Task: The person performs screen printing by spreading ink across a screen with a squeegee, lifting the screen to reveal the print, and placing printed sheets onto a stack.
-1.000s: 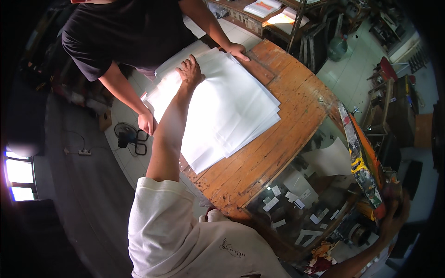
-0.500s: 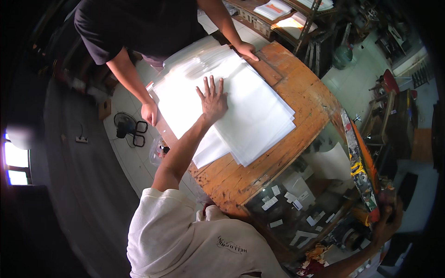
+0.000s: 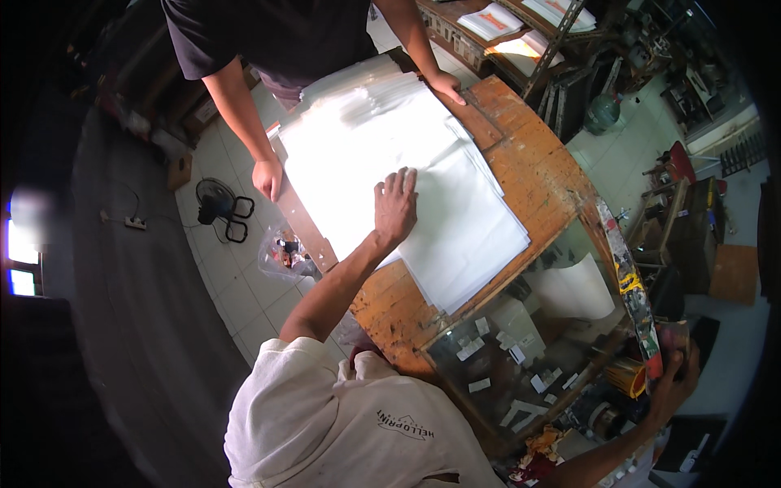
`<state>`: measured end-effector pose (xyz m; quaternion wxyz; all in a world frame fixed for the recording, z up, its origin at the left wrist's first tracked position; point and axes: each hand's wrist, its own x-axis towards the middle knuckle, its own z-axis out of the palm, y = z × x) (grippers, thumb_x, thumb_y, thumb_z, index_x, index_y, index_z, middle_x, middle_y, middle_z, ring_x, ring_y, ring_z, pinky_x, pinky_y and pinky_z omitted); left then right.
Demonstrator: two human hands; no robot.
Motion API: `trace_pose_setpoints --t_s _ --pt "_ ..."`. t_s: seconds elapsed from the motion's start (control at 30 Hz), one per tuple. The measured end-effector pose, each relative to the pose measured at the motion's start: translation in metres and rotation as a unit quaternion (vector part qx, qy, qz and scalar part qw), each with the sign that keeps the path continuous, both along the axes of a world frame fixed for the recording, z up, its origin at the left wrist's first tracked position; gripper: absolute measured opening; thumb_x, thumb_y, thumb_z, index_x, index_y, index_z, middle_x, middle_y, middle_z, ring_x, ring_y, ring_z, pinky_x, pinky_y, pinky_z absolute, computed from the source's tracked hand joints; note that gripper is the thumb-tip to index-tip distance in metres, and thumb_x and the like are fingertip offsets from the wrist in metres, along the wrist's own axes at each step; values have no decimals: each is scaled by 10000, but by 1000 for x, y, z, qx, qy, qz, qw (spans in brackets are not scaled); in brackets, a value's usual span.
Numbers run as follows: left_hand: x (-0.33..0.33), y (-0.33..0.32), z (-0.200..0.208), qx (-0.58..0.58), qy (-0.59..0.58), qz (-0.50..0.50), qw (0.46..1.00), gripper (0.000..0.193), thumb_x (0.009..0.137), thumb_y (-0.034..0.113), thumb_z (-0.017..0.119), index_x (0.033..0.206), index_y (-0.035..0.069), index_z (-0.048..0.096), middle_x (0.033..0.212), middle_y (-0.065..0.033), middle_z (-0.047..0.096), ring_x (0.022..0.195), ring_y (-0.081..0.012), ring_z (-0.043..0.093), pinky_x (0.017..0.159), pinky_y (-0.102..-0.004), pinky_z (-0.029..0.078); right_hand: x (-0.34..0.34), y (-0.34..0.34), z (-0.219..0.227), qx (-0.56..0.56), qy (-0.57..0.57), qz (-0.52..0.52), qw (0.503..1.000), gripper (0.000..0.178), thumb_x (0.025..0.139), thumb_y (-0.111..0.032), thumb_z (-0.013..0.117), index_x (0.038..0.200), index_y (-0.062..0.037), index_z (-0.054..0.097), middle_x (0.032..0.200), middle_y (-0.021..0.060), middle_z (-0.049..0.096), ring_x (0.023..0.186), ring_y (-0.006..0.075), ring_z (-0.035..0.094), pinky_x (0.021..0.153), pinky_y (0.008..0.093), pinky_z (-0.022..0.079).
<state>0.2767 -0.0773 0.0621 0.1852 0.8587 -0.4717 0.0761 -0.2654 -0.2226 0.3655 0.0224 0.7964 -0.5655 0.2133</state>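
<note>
White sheets point(image 3: 455, 203) lie stacked on the round wooden table point(image 3: 537, 163), and the left hand point(image 3: 396, 207) rests flat on top of them, fingers point(image 3: 404, 180) spread and gripping nothing. The right hand point(image 3: 671, 382) is far off at the lower right, curled around a long paint-stained ruler point(image 3: 630, 285). Across the table, another person's hands point(image 3: 267, 177) press the far edges of the stack.

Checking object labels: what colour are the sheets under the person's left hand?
White, a stack of sheets on the wooden table, left hand flat on them; head view.
</note>
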Motion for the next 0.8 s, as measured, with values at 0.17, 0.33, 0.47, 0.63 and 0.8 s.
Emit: trace_pose_setpoints --t_s 0.17,0.33,0.47,0.63,0.8 --pt "37 -12 12 35 51 101 993 444 911 90 587 1347 35 527 1108 -163 654 1077 -319 596 880 -430 475 2 1 -1 -22 16 11 1000 541 1007 -464 548 1317 -26 617 1185 177 676 1091 305 637 963 417 472" --pt "23 -7 11 -45 -30 -101 993 165 850 70 626 989 98 712 945 -93 687 914 -283 640 793 -418 488 0 1 -4 -34 32 12 999 551 1007 -472 537 1322 -27 614 1207 193 672 1108 335 636 968 432 472" --pt "18 -6 13 -50 -9 -31 998 99 873 98 651 963 94 691 857 -82 677 861 -275 643 746 -420 490 0 2 -2 -15 26 3 1000 584 997 -505 538 1325 -27 609 1248 200 660 1137 364 623 977 449 467" --pt "29 -8 21 -70 92 47 992 149 878 119 661 1016 83 705 869 -102 702 876 -310 643 767 -426 500 -3 2 -2 -10 23 1 1000 593 998 -518 527 1329 -33 608 1243 204 658 1128 367 623 970 451 470" --pt "41 -10 20 -24 60 1 998 224 900 195 669 1093 85 690 856 -162 699 924 -339 657 814 -458 499 2 4 0 -9 23 -2 1000 609 991 -539 528 1334 -41 607 1236 206 660 1125 367 621 975 460 464"
